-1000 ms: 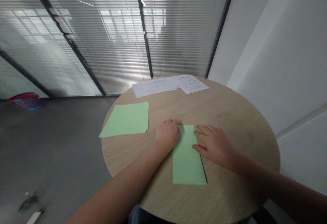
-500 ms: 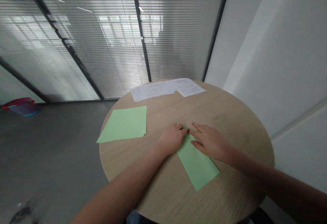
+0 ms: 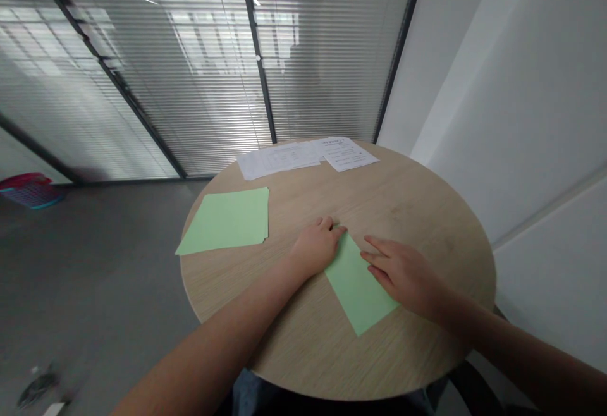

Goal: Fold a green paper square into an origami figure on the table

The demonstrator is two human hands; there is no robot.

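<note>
A narrow piece of green paper (image 3: 359, 289), which looks folded lengthwise, lies slanted on the round wooden table. At its far end my left hand (image 3: 318, 246) has curled fingers pressed on the top corner, gripping it against the tabletop. My right hand (image 3: 403, 272) rests along the paper's right edge, fingers stretched out and apart, with the palm downward. That hand covers part of the right edge. To the left, a stack of flat green sheets (image 3: 227, 219) lies near the table's rim.
White printed sheets (image 3: 279, 159) overlap at the far side of the wooden table (image 3: 427, 207). Behind stands a glass partition with blinds (image 3: 190, 100); a white wall (image 3: 531, 106) is at the right. A red and blue basket (image 3: 32, 189) sits on the floor at the left.
My right hand has slid from the far tip down the right edge toward me, away from my left hand. My left hand stays at the far corner. The view has shifted slightly.
</note>
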